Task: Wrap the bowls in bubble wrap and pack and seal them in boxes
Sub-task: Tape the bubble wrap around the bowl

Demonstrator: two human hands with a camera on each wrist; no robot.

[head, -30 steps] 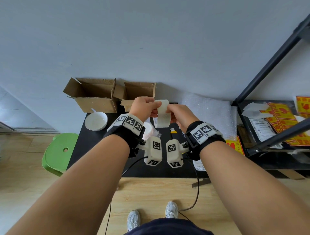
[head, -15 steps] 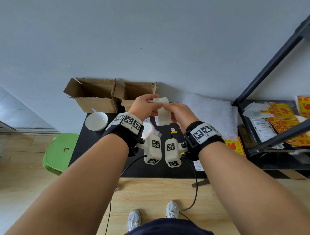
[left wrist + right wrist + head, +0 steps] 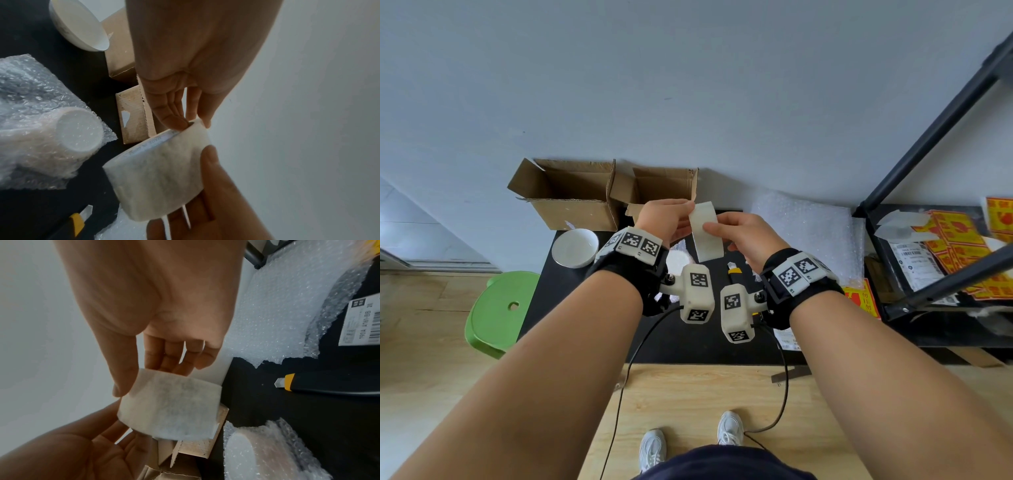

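Left of the grip: two open brown cardboard boxes (image 3: 571,202) against the wall, flaps up, and just in front of them a bare white ceramic bowl (image 3: 575,247) on the black counter (image 3: 544,301). Stiff, smooth, breakable; likely best taken by the rim or cupped under the base, never pinched on one edge. Below the grip: a second white bowl (image 3: 79,131) lying in clear bubble wrap, wrap loose and unsealed around it. That bundle should be soft and slippery outside and hard inside, so hold it with a whole palm. At the grip: left hand (image 3: 666,219) pinches the top edge of a translucent white roll of packing tape (image 3: 705,236), thumb and fingers clamped on its upper rim. Right hand (image 3: 743,234) is curled round the roll's side, thumb pressed flat on the outer face, seemingly feeling for the free end. Roll held in the air above the counter, clear of everything. Light, rigid ring; the outer face looks slick, the loose end will be sticky and thin, so the core edge is probably the sure hold. Right of the grip: yellow-and-black utility knife (image 3: 308,386) on the counter, blade tip showing; beyond it a flat stack of clear bubble wrap sheets (image 3: 808,233), limp and light. Neither box packed yet.
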